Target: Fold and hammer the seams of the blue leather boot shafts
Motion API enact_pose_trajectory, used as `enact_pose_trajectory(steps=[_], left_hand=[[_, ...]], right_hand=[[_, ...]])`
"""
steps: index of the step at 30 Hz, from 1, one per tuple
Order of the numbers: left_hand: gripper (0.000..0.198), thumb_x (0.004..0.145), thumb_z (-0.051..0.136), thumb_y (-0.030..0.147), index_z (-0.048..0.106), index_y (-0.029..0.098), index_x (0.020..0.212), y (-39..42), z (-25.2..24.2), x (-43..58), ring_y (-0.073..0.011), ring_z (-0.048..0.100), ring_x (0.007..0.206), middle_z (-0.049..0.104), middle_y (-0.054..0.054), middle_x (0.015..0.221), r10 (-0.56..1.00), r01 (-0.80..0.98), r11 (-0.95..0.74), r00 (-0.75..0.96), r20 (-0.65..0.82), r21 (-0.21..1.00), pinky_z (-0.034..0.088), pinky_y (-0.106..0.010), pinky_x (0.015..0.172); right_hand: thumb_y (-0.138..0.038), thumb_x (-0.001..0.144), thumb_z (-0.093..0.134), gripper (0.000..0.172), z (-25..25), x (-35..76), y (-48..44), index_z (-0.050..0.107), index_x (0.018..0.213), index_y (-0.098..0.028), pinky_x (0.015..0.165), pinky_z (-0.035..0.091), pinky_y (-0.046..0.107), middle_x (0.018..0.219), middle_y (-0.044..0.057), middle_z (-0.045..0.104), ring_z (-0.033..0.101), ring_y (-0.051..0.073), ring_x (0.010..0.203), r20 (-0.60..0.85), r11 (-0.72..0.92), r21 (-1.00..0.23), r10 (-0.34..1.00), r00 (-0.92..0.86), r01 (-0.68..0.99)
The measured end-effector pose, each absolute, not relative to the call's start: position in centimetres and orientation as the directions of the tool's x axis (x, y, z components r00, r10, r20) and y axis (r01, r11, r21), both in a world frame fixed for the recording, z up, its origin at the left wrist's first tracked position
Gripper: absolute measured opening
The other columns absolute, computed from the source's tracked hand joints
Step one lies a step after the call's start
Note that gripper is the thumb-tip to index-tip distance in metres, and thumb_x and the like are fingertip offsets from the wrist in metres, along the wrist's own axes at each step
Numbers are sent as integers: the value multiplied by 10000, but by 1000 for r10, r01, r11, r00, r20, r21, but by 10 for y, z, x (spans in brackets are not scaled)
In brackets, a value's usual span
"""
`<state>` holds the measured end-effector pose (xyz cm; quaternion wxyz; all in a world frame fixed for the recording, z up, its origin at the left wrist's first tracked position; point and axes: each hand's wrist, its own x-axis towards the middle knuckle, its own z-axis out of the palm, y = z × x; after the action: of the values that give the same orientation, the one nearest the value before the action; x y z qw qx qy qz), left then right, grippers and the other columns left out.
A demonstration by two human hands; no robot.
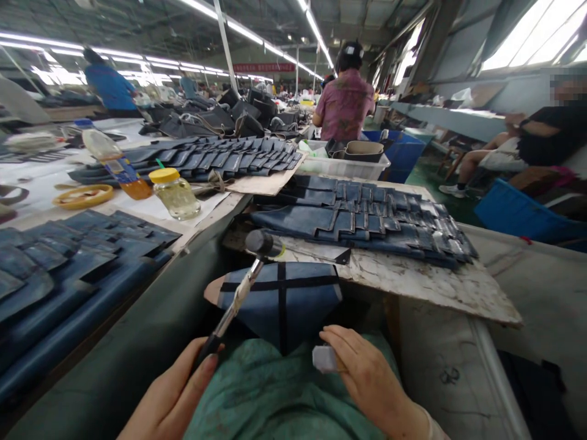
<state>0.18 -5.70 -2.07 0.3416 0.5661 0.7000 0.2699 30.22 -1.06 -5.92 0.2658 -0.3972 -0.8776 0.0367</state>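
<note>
My left hand (186, 376) grips the dark handle of a mallet (239, 294). Its metal shaft slants up and away to a black head, which shows above a blue leather-like panel (302, 299). Two black strips cross on that panel, and one end is pale and pointed; it sits just beyond my green-covered lap (279, 391). In my right hand (367, 370), near the panel's lower right side, is a small pale grey block (324, 359), its far part hidden by the fingers.
Overlapping blue panels (367, 220) lie on a worn board (413, 287) ahead; more panels (68, 263) fill the left. A yellow-lidded jar (178, 195), a bottle (121, 168) and a yellow dish (83, 197) stand at left. A person (346, 98) faces away beyond; another sits far right.
</note>
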Motion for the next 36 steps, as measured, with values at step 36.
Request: enact_pose_trajectory(steps=[36], left_hand=[[404,869,346,496,553,214,1069,6,-17,53,-218,619,971,668,-57,1018,920,761,137,139,-365,634,446,-284,870]], right_hand=[[-7,722,376,489,-85,316,-19,577,1138,-168,907,510,382,1133,90,616,594,207,1015,254,517,-456,856,-451,725]])
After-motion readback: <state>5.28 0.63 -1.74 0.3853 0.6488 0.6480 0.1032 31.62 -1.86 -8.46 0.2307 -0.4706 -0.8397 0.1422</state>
